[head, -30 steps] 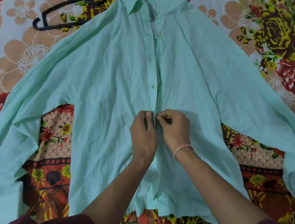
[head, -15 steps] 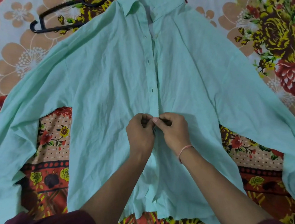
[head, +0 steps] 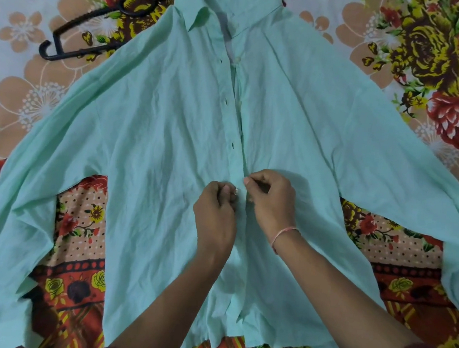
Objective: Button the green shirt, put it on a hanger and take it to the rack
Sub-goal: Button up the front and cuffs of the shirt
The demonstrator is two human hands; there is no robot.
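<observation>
Floral bedsheet: green shirt spread flat, hanger beside collar. Left hand, right hand pinch shirt front edges.

Both forearms reach in from below, left hand and right hand just beside each other, knuckles up, fingers curled, each pinching the shirt, right slightly farther forward.

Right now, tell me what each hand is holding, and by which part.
Both hold the green shirt: the left hand and the right hand each pinch one front edge at the button placket, midway down.
</observation>
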